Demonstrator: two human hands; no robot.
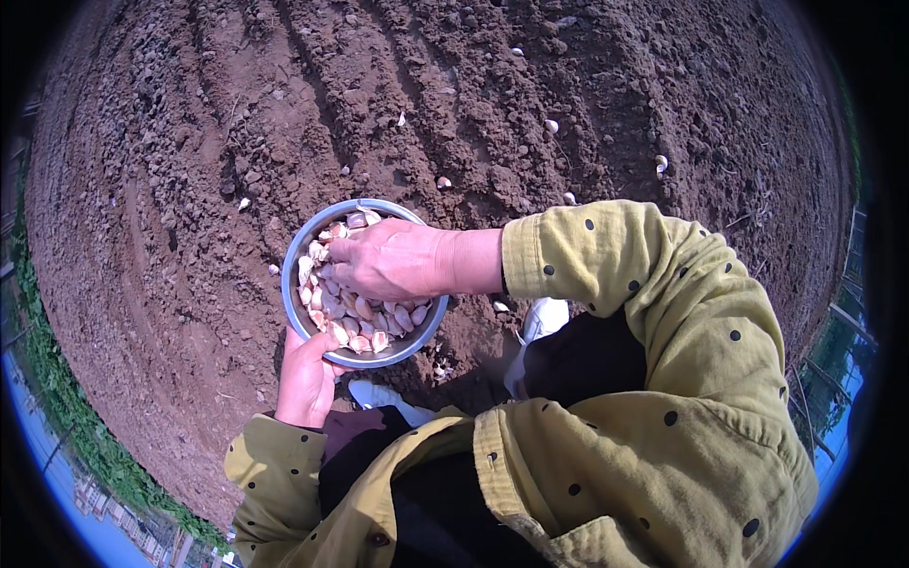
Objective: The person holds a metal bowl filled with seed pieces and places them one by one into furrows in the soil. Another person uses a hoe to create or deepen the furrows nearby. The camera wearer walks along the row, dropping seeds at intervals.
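A round metal bowl (pixel 291 284) holds many loose garlic cloves (pixel 362 309). My left hand (pixel 310 373) grips the bowl's near left rim, its thumb over the edge and its other fingers mostly hidden beneath. From the right, my right hand (pixel 387 259) reaches into the bowl, palm down, with its bent fingers among the cloves. Its fingertips are hidden, so whether it holds a clove does not show. Single cloves lie apart on the tilled soil beyond the bowl, among them a reddish one (pixel 444 182) and a pale one (pixel 551 126).
Tilled brown soil (pixel 270 128) with shallow furrows spreads around. More cloves lie at the right (pixel 661 165) and left (pixel 243 204). My white shoes (pixel 545 318) stand just behind the bowl, near scraps on the soil (pixel 442 370). Green plants (pixel 92 440) line the far left edge.
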